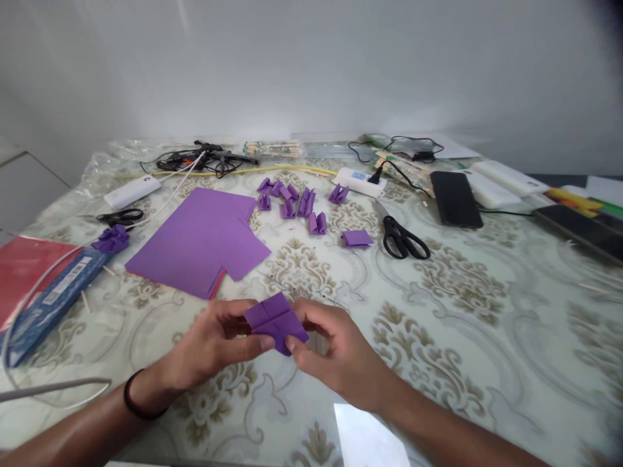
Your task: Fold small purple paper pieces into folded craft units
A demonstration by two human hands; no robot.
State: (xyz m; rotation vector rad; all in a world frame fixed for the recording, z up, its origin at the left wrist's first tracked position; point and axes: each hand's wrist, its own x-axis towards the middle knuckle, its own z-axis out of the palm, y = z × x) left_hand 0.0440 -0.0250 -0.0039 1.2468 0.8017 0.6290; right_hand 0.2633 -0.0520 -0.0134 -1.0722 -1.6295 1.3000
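A small creased piece of purple paper (276,319) is held up above the table between both hands. My left hand (219,337) pinches its left side, thumb on the near face. On the right edge, my right hand (335,350) grips it with thumb and forefinger. Beyond them lies a stack of larger purple sheets (189,233), with a red edge showing underneath. Several small folded purple paper pieces (305,202) stand in a group farther back. One flatter folded piece (357,239) rests to their right.
Black-handled scissors (403,240) lie right of the folded pieces, a second pair (121,216) at left. A white power strip (360,181), a black phone (455,200) and cables sit toward the back. A crumpled purple paper (111,239) lies by a blue-and-red packet (58,292).
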